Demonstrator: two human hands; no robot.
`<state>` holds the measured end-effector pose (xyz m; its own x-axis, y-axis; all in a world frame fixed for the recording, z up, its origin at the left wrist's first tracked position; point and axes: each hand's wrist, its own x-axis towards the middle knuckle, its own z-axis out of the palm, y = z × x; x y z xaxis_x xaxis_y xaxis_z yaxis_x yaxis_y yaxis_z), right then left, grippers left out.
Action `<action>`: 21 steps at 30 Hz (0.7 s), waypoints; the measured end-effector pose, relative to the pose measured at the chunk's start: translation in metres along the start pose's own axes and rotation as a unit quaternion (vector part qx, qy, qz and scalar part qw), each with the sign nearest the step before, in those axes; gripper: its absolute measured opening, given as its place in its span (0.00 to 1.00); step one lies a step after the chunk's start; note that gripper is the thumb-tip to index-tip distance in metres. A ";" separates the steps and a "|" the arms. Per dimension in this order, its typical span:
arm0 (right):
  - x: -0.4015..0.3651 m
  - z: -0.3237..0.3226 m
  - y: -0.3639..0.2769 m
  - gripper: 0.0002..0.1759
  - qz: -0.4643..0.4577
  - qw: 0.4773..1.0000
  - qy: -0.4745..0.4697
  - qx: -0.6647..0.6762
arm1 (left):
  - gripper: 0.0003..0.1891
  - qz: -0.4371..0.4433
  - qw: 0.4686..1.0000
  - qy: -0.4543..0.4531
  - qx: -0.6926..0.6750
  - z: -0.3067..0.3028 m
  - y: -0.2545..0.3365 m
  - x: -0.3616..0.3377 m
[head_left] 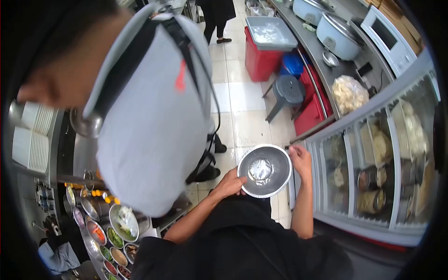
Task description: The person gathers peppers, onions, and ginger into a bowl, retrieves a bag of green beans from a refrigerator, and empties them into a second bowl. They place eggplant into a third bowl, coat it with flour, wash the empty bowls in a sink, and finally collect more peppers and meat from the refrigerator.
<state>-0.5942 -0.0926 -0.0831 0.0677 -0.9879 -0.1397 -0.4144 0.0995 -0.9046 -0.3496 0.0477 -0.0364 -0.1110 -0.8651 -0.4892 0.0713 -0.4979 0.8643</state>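
Note:
A round metal bowl (276, 185) is held in front of my body, its open top facing up and light glinting off its bottom. My left hand (230, 183) grips the left side of it, thumb over the rim. Close to the bowl's right rim is my right hand (301, 159), with its fingers curled. Whether those fingers touch the rim, or hold anything small, I cannot make out. Just right of that hand stands a glass-door fridge (317, 186) with tubs and bags of food inside.
A person in a grey shirt (154, 116) stands close on my left, beside a counter of ingredient bowls (95, 232). Ahead are a grey stool (288, 89), a red bin (258, 58) and another person's legs (213, 23). Rice cookers (338, 37) line the right counter.

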 end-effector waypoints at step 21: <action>0.404 0.212 -0.195 0.15 -0.102 0.926 -0.320 0.174 | 0.09 -0.053 0.894 0.375 -0.240 -0.093 0.098 0.200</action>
<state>-0.2941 -0.4854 -0.0486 0.6818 -0.7290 -0.0609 -0.0240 0.0610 -0.9979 -0.2723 -0.1799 -0.0606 0.5416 -0.5195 -0.6610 0.5360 -0.3923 0.7475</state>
